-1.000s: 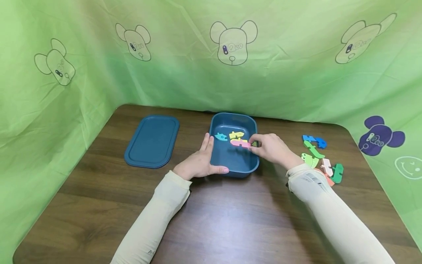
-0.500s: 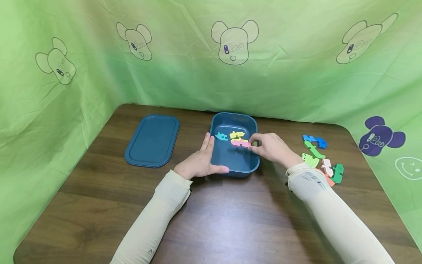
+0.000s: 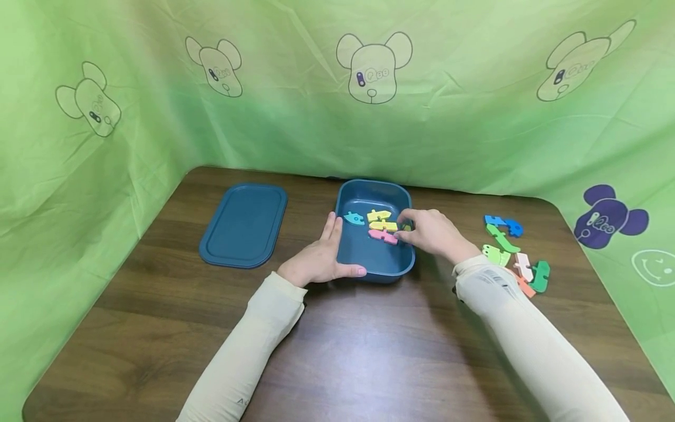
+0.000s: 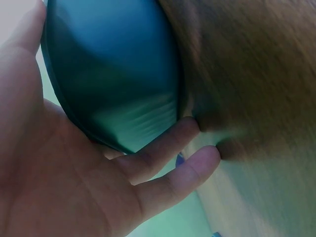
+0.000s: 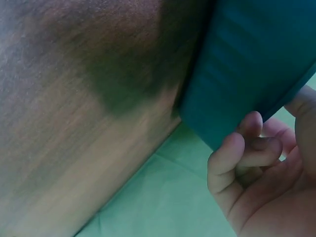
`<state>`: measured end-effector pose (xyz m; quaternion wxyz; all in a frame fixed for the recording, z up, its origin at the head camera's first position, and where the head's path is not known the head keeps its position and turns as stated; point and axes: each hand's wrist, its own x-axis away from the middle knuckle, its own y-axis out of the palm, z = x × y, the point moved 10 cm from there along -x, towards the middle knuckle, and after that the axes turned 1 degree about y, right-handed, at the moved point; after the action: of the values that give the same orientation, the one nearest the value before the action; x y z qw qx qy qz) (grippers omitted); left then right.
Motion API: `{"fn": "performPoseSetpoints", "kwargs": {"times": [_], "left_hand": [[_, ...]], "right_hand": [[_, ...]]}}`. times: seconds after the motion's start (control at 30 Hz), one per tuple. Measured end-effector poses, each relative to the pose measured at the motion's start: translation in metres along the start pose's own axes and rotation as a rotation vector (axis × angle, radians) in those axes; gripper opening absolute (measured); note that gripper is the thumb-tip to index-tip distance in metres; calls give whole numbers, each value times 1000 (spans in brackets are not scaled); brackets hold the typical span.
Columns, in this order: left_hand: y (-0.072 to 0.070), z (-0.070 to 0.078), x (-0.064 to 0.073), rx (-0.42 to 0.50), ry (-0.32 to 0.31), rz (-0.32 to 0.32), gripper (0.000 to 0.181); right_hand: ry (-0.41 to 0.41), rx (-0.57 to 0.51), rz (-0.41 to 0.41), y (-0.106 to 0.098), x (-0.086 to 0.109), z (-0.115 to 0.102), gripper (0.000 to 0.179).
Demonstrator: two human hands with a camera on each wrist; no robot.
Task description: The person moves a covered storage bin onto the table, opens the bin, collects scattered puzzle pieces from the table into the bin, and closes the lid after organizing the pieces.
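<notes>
A dark blue rectangular box (image 3: 375,266) stands on the table. Inside lie a pink notched puzzle piece (image 3: 383,236), two yellow pieces, one of them a yellow arrow-shaped piece (image 3: 383,225), and a teal piece (image 3: 354,218). An olive piece is partly hidden beside the right fingers. My left hand (image 3: 319,258) rests against the box's left side, fingers straight, thumb along the near rim; the left wrist view shows the fingers spread along the wall. My right hand (image 3: 435,234) reaches over the right rim, thumb and forefinger apart, thumb tip right by the pink piece's end.
A dark blue lid (image 3: 244,225) lies flat to the left. On the right sits a loose group of several pieces, among them a blue piece (image 3: 503,225), a light green piece (image 3: 495,255), a pale pink piece (image 3: 523,267) and a dark green piece (image 3: 540,276). Green cloth hangs behind.
The pink piece, earlier pinched over a yellow one, now lies lower and tilted in the box, let go by the right hand. The thumb and forefinger have parted. The left hand stays put.
</notes>
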<state>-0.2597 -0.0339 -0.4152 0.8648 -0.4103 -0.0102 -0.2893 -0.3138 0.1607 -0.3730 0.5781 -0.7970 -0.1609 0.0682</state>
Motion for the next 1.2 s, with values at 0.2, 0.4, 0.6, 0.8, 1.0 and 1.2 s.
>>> {"fn": "performPoseSetpoints", "kwargs": {"times": [0.2,0.4,0.6,0.8,1.0,1.2], "left_hand": [[-1,-1,-1,2,11,7,124],[-1,1,-1,10,13,7,125],[0,0,0,-2,6,10,126],[1,0,1,-7,-8,3,125],[3,1,2,-3,-23,2,124],[3,1,1,-4,-18,8,125]], "right_hand": [[22,-48,15,-3,3,3,40],[-11,-84,173,-25,23,16,35],[31,-79,216,-40,50,47,30],[83,-38,247,-52,82,97,22],[193,-23,244,-57,121,156,23],[250,14,232,-56,156,199,15]]}}
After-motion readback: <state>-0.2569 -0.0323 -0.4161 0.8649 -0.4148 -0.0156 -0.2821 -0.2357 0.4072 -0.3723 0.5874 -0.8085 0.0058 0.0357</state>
